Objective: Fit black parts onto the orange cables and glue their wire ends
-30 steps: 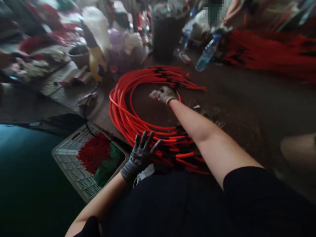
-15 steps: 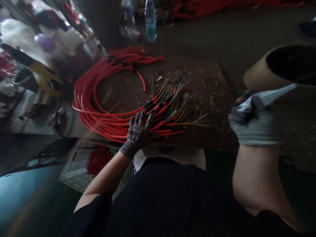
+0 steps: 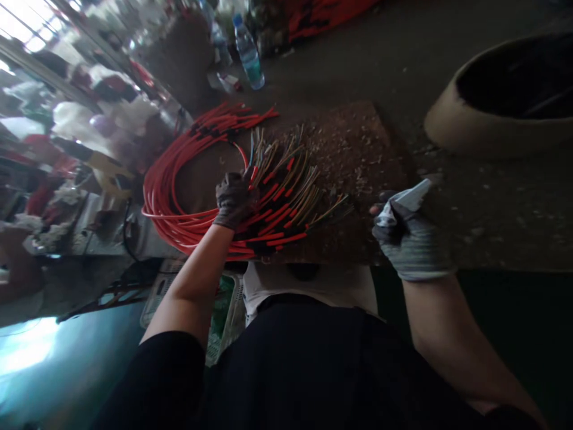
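A large coil of red cables (image 3: 156,179) lies on the bench, its near ends fanned out into thin multicoloured wires (image 3: 307,185). My left hand (image 3: 235,200), in a grey glove, rests over these ends with its fingers curled round a red cable. Part of that cable is hidden by the glove. My right hand (image 3: 414,245), also gloved, is off to the right of the wires, closed round a knife (image 3: 414,194). Its pale, pointed blade sticks out up and to the right, and its grip looks wrapped and is mostly covered.
A brown board (image 3: 353,143) strewn with small scraps lies under the wire ends. A round, open tan container (image 3: 470,128) stands at the right. Plastic bottle (image 3: 250,60) at the back; clutter and a yellow tool (image 3: 110,173) at the left. A basket (image 3: 156,286) sits below the bench.
My left hand has moved from lying flat on the cables to curling round one, slightly up and left. My right hand with the knife has come left, towards the wires. The view has turned.
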Available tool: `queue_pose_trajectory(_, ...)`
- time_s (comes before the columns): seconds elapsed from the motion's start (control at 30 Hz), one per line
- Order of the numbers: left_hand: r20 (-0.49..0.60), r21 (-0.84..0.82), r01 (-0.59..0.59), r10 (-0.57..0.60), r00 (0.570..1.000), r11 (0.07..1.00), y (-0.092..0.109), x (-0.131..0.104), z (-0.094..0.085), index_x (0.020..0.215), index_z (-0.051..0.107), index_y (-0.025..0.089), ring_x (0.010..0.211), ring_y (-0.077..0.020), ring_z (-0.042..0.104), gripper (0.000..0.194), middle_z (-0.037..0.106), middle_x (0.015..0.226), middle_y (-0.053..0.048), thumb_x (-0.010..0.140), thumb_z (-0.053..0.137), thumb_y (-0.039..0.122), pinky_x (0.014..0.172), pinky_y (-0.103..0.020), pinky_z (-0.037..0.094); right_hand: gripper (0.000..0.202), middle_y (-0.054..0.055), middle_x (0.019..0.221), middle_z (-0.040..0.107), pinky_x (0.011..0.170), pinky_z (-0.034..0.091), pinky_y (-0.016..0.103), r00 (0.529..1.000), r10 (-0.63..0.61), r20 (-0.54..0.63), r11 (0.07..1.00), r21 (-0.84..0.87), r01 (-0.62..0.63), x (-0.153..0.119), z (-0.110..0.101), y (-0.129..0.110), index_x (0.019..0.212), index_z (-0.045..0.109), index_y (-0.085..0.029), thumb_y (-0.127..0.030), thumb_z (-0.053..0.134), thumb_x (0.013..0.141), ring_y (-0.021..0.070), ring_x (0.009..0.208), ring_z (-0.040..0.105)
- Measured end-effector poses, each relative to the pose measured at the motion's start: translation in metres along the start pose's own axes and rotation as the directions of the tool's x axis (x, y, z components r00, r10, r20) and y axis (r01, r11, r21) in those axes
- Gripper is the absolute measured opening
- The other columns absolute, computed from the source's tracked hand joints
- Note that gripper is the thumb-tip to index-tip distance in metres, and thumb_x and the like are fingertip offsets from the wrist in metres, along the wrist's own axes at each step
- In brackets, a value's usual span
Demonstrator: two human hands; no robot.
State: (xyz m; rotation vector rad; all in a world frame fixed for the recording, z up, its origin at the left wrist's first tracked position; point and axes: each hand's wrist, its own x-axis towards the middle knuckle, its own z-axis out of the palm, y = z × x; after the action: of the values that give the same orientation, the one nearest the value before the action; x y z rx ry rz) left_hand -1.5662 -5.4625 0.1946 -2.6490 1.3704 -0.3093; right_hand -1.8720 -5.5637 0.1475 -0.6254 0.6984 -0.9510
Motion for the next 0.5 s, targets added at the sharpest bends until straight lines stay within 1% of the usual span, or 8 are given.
queue_pose_trajectory(0.07, -0.053, -0.017, -0.068, 0.067, 0.996, 0.998, 0.01, -0.008, -0.008, 0.141, 0.058, 0.029, 0.128, -0.0389, 0.051, 0.052, 0.051, 0.145, -0.017, 0.094, 0.055, 0.051, 0.1, -0.053, 0.042, 0.017, 0.001, 0.067, 0.067, 0.036, 0.033, 0.013, 1.0, 0.01, -0.003, 1.0, 0.014, -0.01, -0.007, -0.001, 0.003, 0.083, 0.073, -0.021, -0.027, 0.075, 0.067, 0.006, 0.048, 0.046)
queue_pose_trajectory(0.13, 0.011, -0.024, -0.255, 0.256, 0.967, 0.967, 0.028, -0.032, -0.013, 0.132, 0.065, 0.024, 0.12, -0.0342, 0.056, 0.045, 0.059, 0.133, -0.016, 0.096, 0.053, 0.049, 0.097, -0.046, 0.046, 0.022, 0.002, 0.069, 0.069, 0.038, 0.037, 0.012, 0.997, 0.056, -0.045, 0.998, 0.024, -0.055, -0.017, -0.002, 0.01, 0.085, 0.073, -0.021, -0.028, 0.078, 0.064, 0.0064, 0.049, 0.05)
queue_pose_trajectory(0.2, 0.178, -0.042, -0.478, 0.477, 0.861, 0.878, 0.047, -0.062, -0.013, 0.126, 0.066, 0.02, 0.104, -0.0285, 0.064, 0.041, 0.065, 0.118, -0.015, 0.098, 0.049, 0.045, 0.085, -0.039, 0.05, 0.026, 0.001, 0.069, 0.07, 0.039, 0.039, 0.012, 0.985, 0.154, -0.076, 0.988, 0.045, -0.151, -0.027, -0.001, 0.018, 0.084, 0.073, -0.02, -0.027, 0.081, 0.06, 0.006, 0.049, 0.051)
queue_pose_trajectory(0.27, 0.249, 0.003, -0.553, 0.535, 0.807, 0.833, 0.062, -0.084, -0.008, 0.126, 0.065, 0.017, 0.101, -0.0271, 0.065, 0.038, 0.066, 0.115, -0.016, 0.1, 0.045, 0.037, 0.077, -0.034, 0.05, 0.028, 0.0, 0.067, 0.069, 0.04, 0.04, 0.011, 0.964, 0.257, -0.074, 0.965, 0.066, -0.252, -0.036, 0.002, 0.027, 0.081, 0.072, -0.02, -0.025, 0.082, 0.055, 0.0061, 0.05, 0.052)
queue_pose_trajectory(0.3, 0.251, 0.034, -0.56, 0.536, 0.806, 0.828, 0.066, -0.088, -0.005, 0.126, 0.064, 0.016, 0.101, -0.0268, 0.065, 0.036, 0.065, 0.116, -0.017, 0.101, 0.043, 0.032, 0.075, -0.033, 0.05, 0.028, 0.0, 0.066, 0.069, 0.04, 0.041, 0.011, 0.956, 0.283, -0.072, 0.958, 0.07, -0.278, -0.039, 0.004, 0.031, 0.079, 0.072, -0.019, -0.024, 0.082, 0.054, 0.0063, 0.05, 0.053)
queue_pose_trajectory(0.37, 0.196, 0.067, -0.535, 0.515, 0.835, 0.842, 0.068, -0.084, -0.003, 0.129, 0.061, 0.016, 0.102, -0.0256, 0.065, 0.036, 0.065, 0.118, -0.017, 0.102, 0.039, 0.027, 0.074, -0.032, 0.05, 0.028, 0.0, 0.064, 0.069, 0.041, 0.044, 0.012, 0.958, 0.28, -0.055, 0.959, 0.068, -0.276, -0.044, 0.009, 0.039, 0.078, 0.073, -0.019, -0.023, 0.083, 0.052, 0.0066, 0.05, 0.054)
queue_pose_trajectory(0.47, 0.048, 0.097, -0.404, 0.401, 0.915, 0.91, 0.056, -0.069, -0.007, 0.133, 0.058, 0.019, 0.103, -0.0271, 0.065, 0.038, 0.062, 0.123, -0.017, 0.103, 0.039, 0.031, 0.076, -0.034, 0.05, 0.028, 0.0, 0.066, 0.07, 0.042, 0.046, 0.012, 0.978, 0.207, -0.034, 0.977, 0.049, -0.205, -0.051, 0.011, 0.045, 0.077, 0.074, -0.019, -0.025, 0.083, 0.052, 0.0075, 0.052, 0.057)
queue_pose_trajectory(0.5, 0.029, 0.106, -0.374, 0.373, 0.927, 0.921, 0.051, -0.068, -0.009, 0.13, 0.06, 0.019, 0.103, -0.0282, 0.065, 0.037, 0.062, 0.122, -0.018, 0.103, 0.038, 0.03, 0.075, -0.036, 0.049, 0.028, 0.0, 0.066, 0.07, 0.042, 0.046, 0.012, 0.981, 0.19, -0.026, 0.981, 0.042, -0.189, -0.053, 0.009, 0.047, 0.078, 0.074, -0.019, -0.026, 0.083, 0.052, 0.0075, 0.053, 0.057)
